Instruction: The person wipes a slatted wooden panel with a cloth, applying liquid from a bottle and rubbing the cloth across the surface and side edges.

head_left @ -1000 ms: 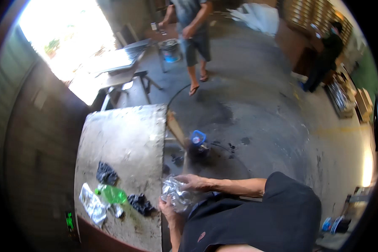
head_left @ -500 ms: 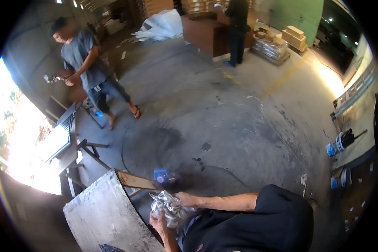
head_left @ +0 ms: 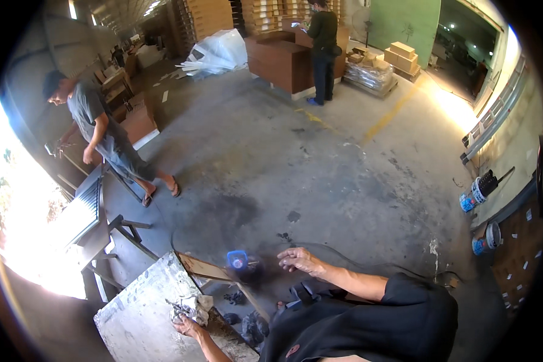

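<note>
My left hand (head_left: 189,327) is closed on a crumpled silvery-white bundle (head_left: 193,306), which rests on the stained pale tabletop (head_left: 133,301). Whether the bundle is cloth, foil or plastic I cannot tell. Out beyond the table's right edge, my right hand (head_left: 301,260) hangs in the air, empty, its fingers stretched and slightly apart. A blue-rimmed container (head_left: 238,259) stands on the floor past the table, to the left of that hand. Dark crumpled pieces (head_left: 254,327) lie low beside the table, close to my body.
A co-worker (head_left: 105,127) stands at far left by a slatted dark panel (head_left: 87,208) on trestles. Another person (head_left: 324,51) stands by brown cabinets (head_left: 280,60). A dark hose (head_left: 338,256) crosses the floor. Buckets (head_left: 475,196) and a ladder (head_left: 495,123) are at right.
My right hand has let go of the silvery bundle and moved right. My left hand has brought the bundle down onto the tabletop. The co-worker at left has lowered their arms and leaned toward the panel.
</note>
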A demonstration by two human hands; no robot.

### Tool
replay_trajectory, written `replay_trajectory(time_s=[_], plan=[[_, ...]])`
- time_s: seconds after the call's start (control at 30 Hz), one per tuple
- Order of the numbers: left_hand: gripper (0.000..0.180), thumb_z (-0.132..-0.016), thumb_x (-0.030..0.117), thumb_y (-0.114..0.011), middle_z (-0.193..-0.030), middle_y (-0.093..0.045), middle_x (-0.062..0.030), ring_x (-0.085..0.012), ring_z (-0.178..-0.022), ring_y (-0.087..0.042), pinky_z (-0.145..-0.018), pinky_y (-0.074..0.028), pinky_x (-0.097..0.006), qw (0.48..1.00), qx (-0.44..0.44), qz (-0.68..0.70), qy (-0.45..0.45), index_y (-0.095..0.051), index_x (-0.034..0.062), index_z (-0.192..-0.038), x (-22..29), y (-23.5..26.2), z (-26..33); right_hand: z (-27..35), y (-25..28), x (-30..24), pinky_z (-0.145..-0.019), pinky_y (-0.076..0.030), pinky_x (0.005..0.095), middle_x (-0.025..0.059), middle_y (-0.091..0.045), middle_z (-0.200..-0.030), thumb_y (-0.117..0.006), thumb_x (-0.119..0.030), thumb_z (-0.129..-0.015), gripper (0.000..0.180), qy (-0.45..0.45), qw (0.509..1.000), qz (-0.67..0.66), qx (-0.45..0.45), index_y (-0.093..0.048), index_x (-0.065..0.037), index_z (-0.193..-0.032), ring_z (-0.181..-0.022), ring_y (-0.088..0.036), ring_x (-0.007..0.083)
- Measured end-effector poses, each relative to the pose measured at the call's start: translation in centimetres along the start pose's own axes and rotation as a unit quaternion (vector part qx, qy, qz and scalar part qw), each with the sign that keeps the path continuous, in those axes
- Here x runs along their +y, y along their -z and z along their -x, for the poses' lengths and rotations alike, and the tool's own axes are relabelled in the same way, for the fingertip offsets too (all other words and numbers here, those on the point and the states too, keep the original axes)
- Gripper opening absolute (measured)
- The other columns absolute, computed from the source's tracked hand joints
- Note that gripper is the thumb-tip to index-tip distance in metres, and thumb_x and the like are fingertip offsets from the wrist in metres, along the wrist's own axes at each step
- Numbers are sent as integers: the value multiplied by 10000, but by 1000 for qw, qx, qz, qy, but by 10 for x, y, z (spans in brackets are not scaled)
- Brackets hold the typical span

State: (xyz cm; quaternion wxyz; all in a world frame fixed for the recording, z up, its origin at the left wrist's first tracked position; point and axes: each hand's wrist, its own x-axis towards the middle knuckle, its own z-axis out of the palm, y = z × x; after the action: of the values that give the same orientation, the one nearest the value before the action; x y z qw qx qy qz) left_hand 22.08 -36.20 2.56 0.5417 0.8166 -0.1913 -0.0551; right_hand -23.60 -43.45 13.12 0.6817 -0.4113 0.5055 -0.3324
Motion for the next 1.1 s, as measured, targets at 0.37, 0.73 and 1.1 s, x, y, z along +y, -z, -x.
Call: replay_trajectory(time_s=[0.37,0.73,1.1], plan=[[441,-939,298,-500,-1302,-571,-189,-361,-1216,-507,-1050,-360,-473,896,28,-356,-262,-556,71,-1312,-40,17,-14,-19,-8,5,-774,-544,262,90,-709,-1005,-619,-143,-945,335,29,992,123,9,-616,15,-1240,-890,-666,138],[514,-851,123,-528,-1293,-533,-277,-445,-1258,-447,-1164,-249,-527,959,76,-266,-61,-484,-60,-1329,9,5,9,-110,-20,-15,-723,-523,233,55,-695,-922,-583,-112,-958,299,9,973,185,-136,-612,34,-1217,-816,-643,97],[486,-857,91,-539,-1258,-546,-255,-439,-1227,-477,-1123,-300,-537,937,152,-311,-39,-487,-9,-1329,-13,-7,11,-169,-16,-64,-742,-504,220,18,-697,-912,-613,-51,-931,275,100,949,266,-139,-648,33,-1190,-810,-628,80]])
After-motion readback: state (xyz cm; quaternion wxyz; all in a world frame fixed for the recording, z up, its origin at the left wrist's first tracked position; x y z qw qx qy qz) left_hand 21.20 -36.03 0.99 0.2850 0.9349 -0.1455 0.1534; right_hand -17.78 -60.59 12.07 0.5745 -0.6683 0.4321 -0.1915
